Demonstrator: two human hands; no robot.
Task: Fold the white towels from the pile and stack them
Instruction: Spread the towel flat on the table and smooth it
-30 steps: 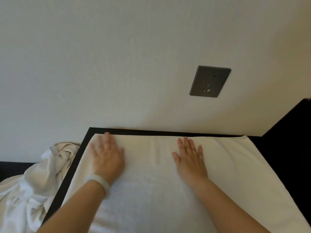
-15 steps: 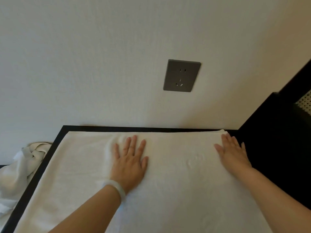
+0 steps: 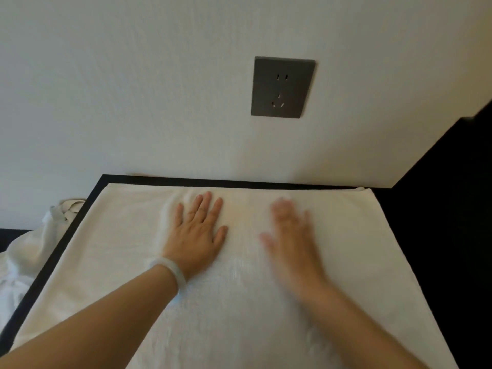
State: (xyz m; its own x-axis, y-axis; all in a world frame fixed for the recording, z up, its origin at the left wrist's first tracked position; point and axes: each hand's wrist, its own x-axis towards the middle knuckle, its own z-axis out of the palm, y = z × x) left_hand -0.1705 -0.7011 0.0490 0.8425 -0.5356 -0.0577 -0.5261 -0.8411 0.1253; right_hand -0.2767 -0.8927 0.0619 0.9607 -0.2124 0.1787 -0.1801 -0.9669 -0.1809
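The white towel is pressed flat by the straight-fingered left grip and right grip, far hem just beyond.

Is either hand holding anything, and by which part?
Nothing is held. The left hand lies flat on the spread towel; the blurred right hand looks open too.

R hand blurred; towel btm & pile cut off at frame edge.
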